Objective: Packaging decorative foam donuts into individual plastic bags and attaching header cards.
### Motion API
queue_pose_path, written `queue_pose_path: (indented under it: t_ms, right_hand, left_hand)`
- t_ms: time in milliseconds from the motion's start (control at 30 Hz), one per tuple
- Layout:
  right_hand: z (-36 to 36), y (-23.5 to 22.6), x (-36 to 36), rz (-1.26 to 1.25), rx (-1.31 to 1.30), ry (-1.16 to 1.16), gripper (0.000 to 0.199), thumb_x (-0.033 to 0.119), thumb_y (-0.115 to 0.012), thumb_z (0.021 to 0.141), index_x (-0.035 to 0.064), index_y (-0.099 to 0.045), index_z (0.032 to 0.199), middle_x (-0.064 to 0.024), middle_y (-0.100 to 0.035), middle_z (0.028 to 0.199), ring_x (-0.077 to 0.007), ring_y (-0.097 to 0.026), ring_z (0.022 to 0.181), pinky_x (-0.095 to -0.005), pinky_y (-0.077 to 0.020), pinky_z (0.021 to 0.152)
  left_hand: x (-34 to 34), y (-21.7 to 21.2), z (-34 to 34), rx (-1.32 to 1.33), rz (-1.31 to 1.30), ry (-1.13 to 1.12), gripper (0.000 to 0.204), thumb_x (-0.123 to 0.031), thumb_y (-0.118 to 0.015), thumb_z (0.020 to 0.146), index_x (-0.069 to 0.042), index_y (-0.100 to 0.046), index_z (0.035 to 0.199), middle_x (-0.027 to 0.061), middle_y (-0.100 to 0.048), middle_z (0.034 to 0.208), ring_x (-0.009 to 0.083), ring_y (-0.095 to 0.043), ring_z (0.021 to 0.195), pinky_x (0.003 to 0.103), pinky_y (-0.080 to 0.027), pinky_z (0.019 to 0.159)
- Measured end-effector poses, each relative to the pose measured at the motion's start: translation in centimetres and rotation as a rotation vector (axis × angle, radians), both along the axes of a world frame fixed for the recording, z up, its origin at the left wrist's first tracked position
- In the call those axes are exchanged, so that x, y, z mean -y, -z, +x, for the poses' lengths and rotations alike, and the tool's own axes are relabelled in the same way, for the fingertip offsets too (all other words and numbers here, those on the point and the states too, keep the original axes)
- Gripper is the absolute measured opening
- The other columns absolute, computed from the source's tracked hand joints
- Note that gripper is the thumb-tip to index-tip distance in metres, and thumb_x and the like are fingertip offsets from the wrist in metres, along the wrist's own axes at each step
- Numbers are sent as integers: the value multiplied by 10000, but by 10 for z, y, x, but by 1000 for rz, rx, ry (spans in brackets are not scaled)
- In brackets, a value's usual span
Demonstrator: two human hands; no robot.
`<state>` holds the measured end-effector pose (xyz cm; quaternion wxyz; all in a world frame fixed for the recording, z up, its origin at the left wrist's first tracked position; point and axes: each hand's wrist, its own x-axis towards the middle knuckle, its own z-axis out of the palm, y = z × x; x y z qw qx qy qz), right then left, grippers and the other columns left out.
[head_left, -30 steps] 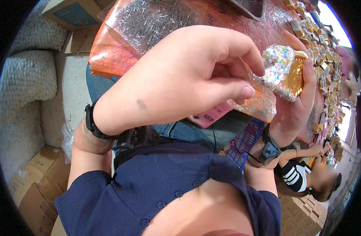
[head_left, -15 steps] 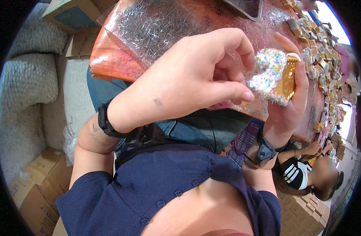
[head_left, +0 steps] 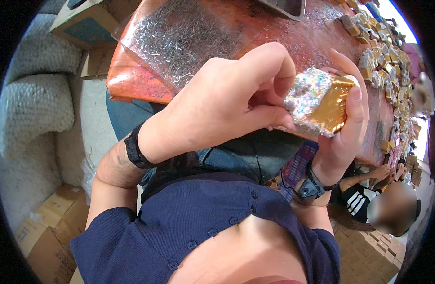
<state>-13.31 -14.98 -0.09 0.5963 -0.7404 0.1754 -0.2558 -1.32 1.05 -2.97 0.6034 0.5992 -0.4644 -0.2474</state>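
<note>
In front of me, my right hand (head_left: pixel 346 142) supports a shiny gold block-shaped piece (head_left: pixel 332 105), its fingers curved along the far and right sides. A fuzzy white cover (head_left: pixel 306 92) with multicoloured specks wraps the left part of the piece, leaving the gold face on the right bare. My left hand (head_left: pixel 248 87) reaches across from the left, thumb and fingers pinched together at the cover's left edge. The exact grip is partly hidden behind the curled fingers.
Many thin metal pins (head_left: pixel 186 40) lie on clear plastic on the orange-red table (head_left: pixel 120 78). A dark tray (head_left: pixel 298 10) sits at the far edge. Gold pieces (head_left: pixel 376 59) crowd the right side, where a co-worker (head_left: pixel 364 199) sits. Cardboard boxes (head_left: pixel 52 222) stand at left.
The piece has shifted slightly left and tilted. More of its gold face shows, and the fuzzy cover sits further left. My left hand has moved a little left with it.
</note>
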Motion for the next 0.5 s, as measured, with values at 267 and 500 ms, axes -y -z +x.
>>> queue_pose_path:
  t_ms: [267,500]
  right_hand:
    - [-39,4,37,281,22,43,510,340,-460,983,-47,-480,1314,-115,-623,1088,-178,-624,970,-301,-495,875]
    - [-238,29,101,-171,-571,161,510,235,-643,873,-16,-530,1303,-127,-602,1168,-223,-571,1084,-335,-450,950]
  left_hand:
    - [6,-11,13,503,-120,-126,484,-284,-836,719,-60,-576,1060,104,-639,1033,254,-640,929,344,-521,827]
    - [-36,11,67,748,234,-383,257,-130,-739,769,-34,-627,978,145,-593,1113,331,-582,1029,395,-482,859]
